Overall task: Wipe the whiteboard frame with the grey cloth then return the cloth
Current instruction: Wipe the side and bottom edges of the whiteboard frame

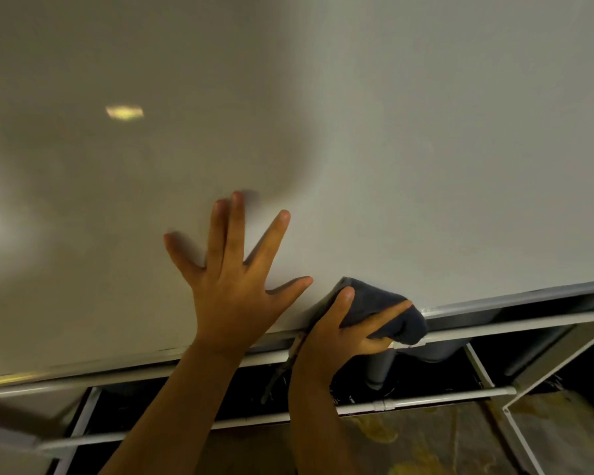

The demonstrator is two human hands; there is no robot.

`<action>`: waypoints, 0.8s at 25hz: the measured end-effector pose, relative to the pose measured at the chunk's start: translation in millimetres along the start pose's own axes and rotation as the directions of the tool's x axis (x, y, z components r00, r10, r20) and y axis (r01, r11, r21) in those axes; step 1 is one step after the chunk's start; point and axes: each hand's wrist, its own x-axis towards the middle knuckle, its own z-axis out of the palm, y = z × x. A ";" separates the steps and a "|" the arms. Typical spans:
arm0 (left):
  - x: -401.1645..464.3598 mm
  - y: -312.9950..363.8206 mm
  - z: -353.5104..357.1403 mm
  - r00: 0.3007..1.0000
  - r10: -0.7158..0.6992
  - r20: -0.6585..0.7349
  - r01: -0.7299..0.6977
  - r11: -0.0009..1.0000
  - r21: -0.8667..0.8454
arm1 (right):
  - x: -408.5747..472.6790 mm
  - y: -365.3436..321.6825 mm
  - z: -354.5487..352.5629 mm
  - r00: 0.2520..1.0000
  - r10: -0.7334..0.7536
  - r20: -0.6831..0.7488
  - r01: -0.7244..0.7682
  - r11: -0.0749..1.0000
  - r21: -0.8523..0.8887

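The whiteboard fills most of the view, and its silver bottom frame runs from lower left up to the right. My right hand grips the grey cloth, bunched up and pressed against the bottom frame near the middle. My left hand lies flat on the board surface just left of the cloth, fingers spread wide and holding nothing.
Below the frame run the white tubes of the board's stand, with a lower crossbar and angled legs at right. A grey post hangs under the cloth. Patterned dark floor shows at the bottom.
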 end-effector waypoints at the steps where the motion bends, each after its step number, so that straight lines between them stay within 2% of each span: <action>1: -1.8 -8.0 -0.1 1.000 0.014 -0.008 -0.014 1.000 0.005 | -2.4 1.3 -0.1 1.000 -0.002 0.004 0.002 1.000 0.000; 7: -3.3 -27.0 -3.8 1.000 0.001 -0.025 -0.001 1.000 -0.013 | 34.5 -6.7 -17.6 0.997 -0.076 -0.022 0.076 0.997 -0.019; 11: -2.3 -48.7 -5.8 0.999 0.045 -0.020 -0.045 0.999 -0.005 | 54.5 -11.1 -24.5 0.988 -0.140 -0.071 0.138 0.990 -0.029; 17: -0.8 -54.7 -5.4 0.998 0.060 0.003 -0.060 0.998 0.002 | 12.1 -0.3 -3.3 0.987 -0.139 -0.085 0.142 0.989 0.035; 20: -3.6 -56.6 -7.1 0.997 0.071 0.020 -0.071 0.997 -0.011 | -19.7 12.8 9.2 0.991 -0.108 -0.075 0.109 0.994 0.005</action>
